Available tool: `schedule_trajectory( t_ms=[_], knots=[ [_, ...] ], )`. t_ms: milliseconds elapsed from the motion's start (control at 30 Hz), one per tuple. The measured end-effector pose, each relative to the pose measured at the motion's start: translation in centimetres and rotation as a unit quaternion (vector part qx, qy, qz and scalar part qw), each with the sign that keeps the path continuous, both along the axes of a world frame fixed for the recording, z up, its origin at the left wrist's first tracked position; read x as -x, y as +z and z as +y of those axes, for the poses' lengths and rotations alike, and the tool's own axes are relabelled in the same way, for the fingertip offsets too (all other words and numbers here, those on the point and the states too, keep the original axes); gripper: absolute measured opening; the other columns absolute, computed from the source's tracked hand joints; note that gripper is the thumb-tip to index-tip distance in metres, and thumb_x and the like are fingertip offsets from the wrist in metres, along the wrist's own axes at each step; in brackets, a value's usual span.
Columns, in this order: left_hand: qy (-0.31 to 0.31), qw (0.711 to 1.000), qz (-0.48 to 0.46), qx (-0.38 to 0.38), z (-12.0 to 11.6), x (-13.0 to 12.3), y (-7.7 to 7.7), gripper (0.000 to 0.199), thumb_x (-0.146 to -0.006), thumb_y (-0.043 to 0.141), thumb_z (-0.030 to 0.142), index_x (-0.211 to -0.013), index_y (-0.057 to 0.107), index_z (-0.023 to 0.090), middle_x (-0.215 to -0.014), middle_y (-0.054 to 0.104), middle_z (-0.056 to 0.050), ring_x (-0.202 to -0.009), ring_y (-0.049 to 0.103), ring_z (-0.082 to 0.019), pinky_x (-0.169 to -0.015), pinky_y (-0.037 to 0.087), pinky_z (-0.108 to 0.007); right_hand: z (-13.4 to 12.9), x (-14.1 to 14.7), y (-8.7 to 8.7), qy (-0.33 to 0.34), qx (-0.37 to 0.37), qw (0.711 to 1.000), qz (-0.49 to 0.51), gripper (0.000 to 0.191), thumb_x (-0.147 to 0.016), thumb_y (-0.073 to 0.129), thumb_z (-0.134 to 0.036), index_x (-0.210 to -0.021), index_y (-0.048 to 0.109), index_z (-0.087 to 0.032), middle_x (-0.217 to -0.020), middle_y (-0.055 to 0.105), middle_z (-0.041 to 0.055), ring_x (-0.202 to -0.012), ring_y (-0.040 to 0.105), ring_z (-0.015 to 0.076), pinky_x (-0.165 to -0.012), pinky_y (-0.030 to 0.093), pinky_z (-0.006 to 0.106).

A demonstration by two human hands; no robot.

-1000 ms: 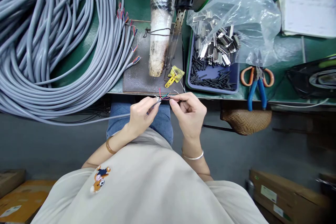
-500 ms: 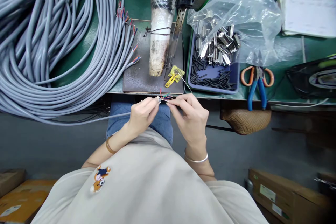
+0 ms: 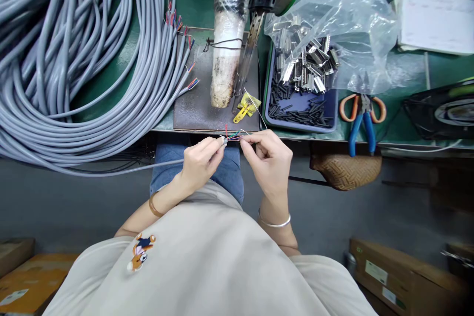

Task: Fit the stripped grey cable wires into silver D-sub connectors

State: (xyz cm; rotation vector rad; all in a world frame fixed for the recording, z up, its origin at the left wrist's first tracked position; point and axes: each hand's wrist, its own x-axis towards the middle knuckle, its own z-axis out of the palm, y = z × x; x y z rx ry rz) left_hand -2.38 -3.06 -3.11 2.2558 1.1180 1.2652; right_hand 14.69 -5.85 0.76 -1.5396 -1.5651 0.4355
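Note:
My left hand [image 3: 202, 160] pinches the end of a grey cable [image 3: 163, 163] just in front of the table edge. Thin coloured wires [image 3: 234, 135] fan out of that end toward the right. At their tips my right hand [image 3: 268, 160] is closed, thumb and forefinger together on the wires. A thin pale strand [image 3: 255, 104] rises from the right hand, passing over a yellow piece [image 3: 249, 105] on the dark board [image 3: 192, 108]. Which single wire the right fingers grip is too small to tell.
Many grey cables [image 3: 111, 138] cover the left. A soldering iron [image 3: 252, 44] and wrapped tube [image 3: 225, 59] stand behind the hands. To the right are a blue tray [image 3: 299, 127] of connectors and black sleeves, plastic bag [image 3: 363, 24], pliers [image 3: 365, 118] and paper [image 3: 437, 22].
My right hand has shifted slightly, its fingertips now a little farther right along the wires. The pale strand's upper end has moved up and left. My left hand keeps nearly the same place.

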Motion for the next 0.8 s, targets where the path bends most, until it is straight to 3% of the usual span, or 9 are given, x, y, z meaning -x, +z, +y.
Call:
schedule_trajectory(
  t_ms=[267, 533, 667, 800],
  knots=[
    [0.000, 0.999, 0.021, -0.030, -0.2, -0.3, -0.3, 0.018, -0.102, 0.054, 0.016, -0.096, 0.071, 0.013, -0.073, 0.071, -0.004, -0.063, 0.064, -0.011, -0.065, 0.050, -0.020, 0.3, 0.7, -1.1, 0.004, 0.006, 1.000, 0.010, 0.009, -0.089, 0.072, -0.014, -0.084, 0.072, -0.021, -0.083, 0.072, -0.0007, -0.065, 0.060, 0.0114, -0.067, 0.050, 0.027],
    [-0.006, 1.000, 0.002, -0.021, -0.3, -0.4, -0.3, 0.015, -0.101, 0.056, 0.015, -0.099, 0.070, 0.013, -0.076, 0.073, -0.003, -0.064, 0.065, -0.010, -0.064, 0.050, -0.019, 0.6, 1.2, -0.9, -0.003, 0.029, 0.999, 0.037, 0.012, -0.083, 0.065, -0.010, -0.078, 0.068, -0.020, -0.076, 0.065, -0.0028, -0.056, 0.048, 0.0085, -0.060, 0.042, 0.026],
    [-0.008, 0.998, -0.046, 0.047, -0.3, -0.3, 0.3, 0.011, -0.098, 0.059, 0.015, -0.095, 0.070, 0.014, -0.074, 0.072, -0.002, -0.060, 0.062, -0.009, -0.061, 0.048, -0.019, 0.8, 1.5, -0.8, -0.014, 0.060, 0.994, 0.092, 0.009, -0.083, 0.063, -0.014, -0.076, 0.067, -0.019, -0.073, 0.060, -0.0041, -0.050, 0.034, 0.0055, -0.052, 0.031, 0.025],
    [-0.012, 0.968, -0.132, 0.212, -0.3, -0.2, 0.8, 0.007, -0.091, 0.066, 0.019, -0.088, 0.070, 0.015, -0.076, 0.072, -0.002, -0.056, 0.056, -0.008, -0.056, 0.046, -0.019, 0.9, 1.5, -0.9, -0.009, 0.104, 0.981, 0.163, 0.012, -0.084, 0.065, -0.022, -0.072, 0.064, -0.019, -0.070, 0.054, -0.0049, -0.050, 0.030, 0.0049, -0.049, 0.023, 0.026]
  ],
)
